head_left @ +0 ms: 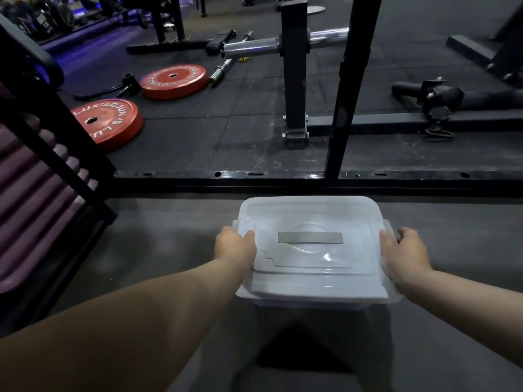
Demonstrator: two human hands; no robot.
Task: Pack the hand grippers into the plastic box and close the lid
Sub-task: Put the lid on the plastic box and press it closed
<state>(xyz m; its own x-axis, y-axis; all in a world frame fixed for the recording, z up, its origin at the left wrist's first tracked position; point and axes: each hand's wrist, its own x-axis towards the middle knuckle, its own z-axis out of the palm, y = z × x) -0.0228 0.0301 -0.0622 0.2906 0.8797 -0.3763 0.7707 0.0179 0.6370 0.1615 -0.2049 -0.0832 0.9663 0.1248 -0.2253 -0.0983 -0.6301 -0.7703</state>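
Squarely between hands (235, 248) — plastic box (314, 278)

Gym floor (169, 250): grey up close, black rubber tiles (240, 137) past a rail (254, 176)
red plate (109, 123) and a second red plate (174, 80) flat on the tiles; barbell (226, 65) by the second; plastic box (311, 267) over the grey, can't tell if touching

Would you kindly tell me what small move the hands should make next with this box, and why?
Probably snap the side clips shut. The lid already lies flat on the plastic box, and the left hand and right hand each grip an end where a clip sits; whether they are latched is unclear.
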